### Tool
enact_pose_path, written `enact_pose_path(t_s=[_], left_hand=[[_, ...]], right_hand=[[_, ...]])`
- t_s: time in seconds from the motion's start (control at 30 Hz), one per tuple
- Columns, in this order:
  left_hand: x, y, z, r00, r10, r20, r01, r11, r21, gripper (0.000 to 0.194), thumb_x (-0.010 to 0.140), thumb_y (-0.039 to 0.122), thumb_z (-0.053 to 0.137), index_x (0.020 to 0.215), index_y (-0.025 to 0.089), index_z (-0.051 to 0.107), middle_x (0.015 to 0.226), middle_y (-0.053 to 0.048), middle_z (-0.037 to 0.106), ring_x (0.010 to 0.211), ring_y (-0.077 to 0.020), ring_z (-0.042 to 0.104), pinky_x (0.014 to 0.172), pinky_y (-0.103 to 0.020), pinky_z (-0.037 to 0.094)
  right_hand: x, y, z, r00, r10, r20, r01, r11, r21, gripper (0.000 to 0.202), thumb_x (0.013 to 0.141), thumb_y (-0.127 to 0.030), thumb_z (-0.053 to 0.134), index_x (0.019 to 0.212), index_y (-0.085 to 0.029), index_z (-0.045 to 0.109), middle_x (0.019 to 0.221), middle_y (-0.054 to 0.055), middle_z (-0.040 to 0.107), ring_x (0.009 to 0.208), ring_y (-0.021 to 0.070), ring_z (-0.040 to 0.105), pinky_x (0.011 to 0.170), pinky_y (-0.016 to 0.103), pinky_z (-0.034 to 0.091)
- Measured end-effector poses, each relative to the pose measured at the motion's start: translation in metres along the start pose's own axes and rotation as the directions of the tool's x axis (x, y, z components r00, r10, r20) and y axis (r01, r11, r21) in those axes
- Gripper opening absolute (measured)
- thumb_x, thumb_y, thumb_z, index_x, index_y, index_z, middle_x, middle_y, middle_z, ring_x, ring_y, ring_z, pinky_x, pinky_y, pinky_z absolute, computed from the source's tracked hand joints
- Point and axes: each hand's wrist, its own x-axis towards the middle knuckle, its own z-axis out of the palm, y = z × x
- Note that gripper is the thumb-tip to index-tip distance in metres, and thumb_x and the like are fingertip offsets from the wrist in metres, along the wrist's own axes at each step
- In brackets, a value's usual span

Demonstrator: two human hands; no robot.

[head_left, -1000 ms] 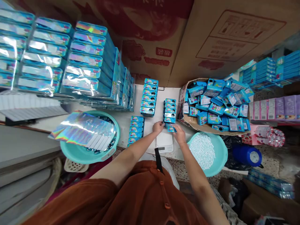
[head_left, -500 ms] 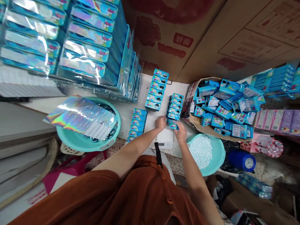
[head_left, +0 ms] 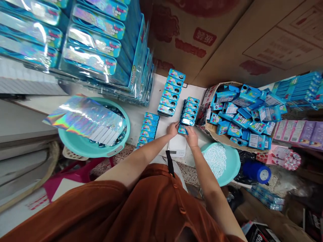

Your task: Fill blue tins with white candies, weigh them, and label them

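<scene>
At the front end of a short row of small blue boxes (head_left: 191,109), my right hand (head_left: 192,136) grips a small blue candy box (head_left: 182,129) from its right side. My left hand (head_left: 173,129) is closed at the box's left edge, its fingertips partly hidden. Just in front of both hands lies a white digital scale (head_left: 176,148) with a small display. A longer row of blue boxes (head_left: 169,92) stands behind my left hand, and another row (head_left: 148,129) is to its left.
An open carton (head_left: 219,134) heaped with blue boxes stands at right. Below it is a turquoise basin (head_left: 233,164) of small white pellets. Another turquoise basin (head_left: 127,126), with shiny film sheets over it, is at left. Wrapped blue packs (head_left: 98,50) tower behind it.
The held box has moved slightly left and now lies lower against the row. My right hand has shifted a little left with it. The whole view has tilted slightly.
</scene>
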Motion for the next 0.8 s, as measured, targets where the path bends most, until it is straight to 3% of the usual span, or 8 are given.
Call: enact_pose_path(t_s=[0.2, 0.27, 0.33, 0.43, 0.53, 0.6, 0.7, 0.8], left_hand=[[-0.005, -0.003, -0.003, 0.998, 0.068, -0.007, -0.067, 0.956, -0.285, 0.041, 0.095, 0.036, 0.034, 0.125, 0.024, 0.059, 0.121, -0.005, 0.063, 0.115, -0.0212, 0.055, 0.099, -0.03, 0.041], [-0.008, -0.002, -0.007, 0.992, 0.123, -0.002, -0.116, 0.929, -0.351, 0.045, 0.094, 0.044, 0.034, 0.127, 0.022, 0.056, 0.124, -0.007, 0.061, 0.117, -0.0216, 0.053, 0.101, -0.032, 0.04], [-0.012, -0.002, -0.01, 0.983, 0.185, 0.018, -0.167, 0.921, -0.353, 0.054, 0.087, 0.049, 0.048, 0.133, 0.021, 0.05, 0.13, -0.009, 0.055, 0.119, -0.0235, 0.051, 0.103, -0.034, 0.038], [-0.014, -0.002, -0.01, 0.971, 0.23, 0.066, -0.198, 0.926, -0.32, 0.075, 0.072, 0.05, 0.068, 0.137, 0.019, 0.044, 0.13, -0.013, 0.051, 0.119, -0.0269, 0.049, 0.102, -0.039, 0.039], [-0.01, 0.003, -0.004, 0.992, 0.128, 0.022, -0.111, 0.925, -0.364, 0.083, 0.065, 0.051, 0.073, 0.135, 0.016, 0.045, 0.129, -0.016, 0.05, 0.118, -0.0286, 0.05, 0.1, -0.039, 0.041], [-0.004, 0.007, -0.001, 1.0, 0.002, -0.021, -0.011, 0.909, -0.417, 0.09, 0.06, 0.051, 0.076, 0.135, 0.015, 0.042, 0.132, -0.018, 0.048, 0.117, -0.0295, 0.05, 0.097, -0.038, 0.042], [0.004, 0.012, -0.001, 0.987, -0.156, 0.041, 0.157, 0.873, -0.462, 0.1, 0.054, 0.053, 0.079, 0.135, 0.011, 0.039, 0.136, -0.022, 0.044, 0.12, -0.0326, 0.048, 0.095, -0.038, 0.043], [0.008, 0.012, -0.007, 0.976, -0.169, 0.139, 0.217, 0.838, -0.5, 0.098, 0.05, 0.054, 0.08, 0.129, 0.007, 0.045, 0.134, -0.025, 0.047, 0.12, -0.0357, 0.05, 0.091, -0.039, 0.044]], right_hand=[[-0.006, -0.004, 0.006, 0.982, 0.147, -0.116, -0.144, 0.989, 0.032, 0.048, 0.077, -0.017, 0.056, 0.125, -0.021, 0.051, 0.119, 0.014, 0.048, 0.113, 0.0265, 0.048, 0.095, 0.04, 0.043], [-0.012, -0.005, 0.01, 0.957, 0.211, -0.198, -0.171, 0.965, 0.199, 0.054, 0.078, -0.024, 0.058, 0.13, -0.019, 0.045, 0.122, 0.014, 0.047, 0.114, 0.0254, 0.048, 0.093, 0.038, 0.044], [-0.019, -0.004, 0.016, 0.926, 0.273, -0.262, -0.147, 0.897, 0.417, 0.061, 0.078, -0.034, 0.061, 0.132, -0.018, 0.039, 0.124, 0.014, 0.048, 0.112, 0.0234, 0.05, 0.092, 0.037, 0.045], [-0.022, -0.002, 0.026, 0.853, 0.461, -0.244, -0.171, 0.69, 0.704, 0.062, 0.079, -0.044, 0.058, 0.131, -0.017, 0.039, 0.116, 0.012, 0.055, 0.1, 0.0187, 0.056, 0.089, 0.035, 0.046], [-0.012, 0.001, 0.032, 0.739, 0.656, -0.154, -0.242, 0.472, 0.848, 0.063, 0.076, -0.05, 0.058, 0.126, -0.015, 0.043, 0.112, 0.011, 0.058, 0.095, 0.017, 0.057, 0.087, 0.033, 0.046], [0.0, 0.002, 0.032, 0.698, 0.71, -0.092, -0.257, 0.369, 0.893, 0.067, 0.072, -0.051, 0.061, 0.124, -0.013, 0.046, 0.116, 0.013, 0.058, 0.098, 0.0179, 0.057, 0.087, 0.032, 0.046], [0.016, 0.0, 0.028, 0.706, 0.709, -0.005, -0.276, 0.281, 0.919, 0.066, 0.068, -0.052, 0.063, 0.118, -0.01, 0.054, 0.115, 0.013, 0.061, 0.1, 0.0198, 0.057, 0.088, 0.031, 0.045], [0.022, -0.005, 0.023, 0.737, 0.675, 0.025, -0.282, 0.275, 0.919, 0.061, 0.068, -0.052, 0.063, 0.112, -0.01, 0.06, 0.111, 0.012, 0.064, 0.101, 0.0208, 0.058, 0.09, 0.032, 0.043]])
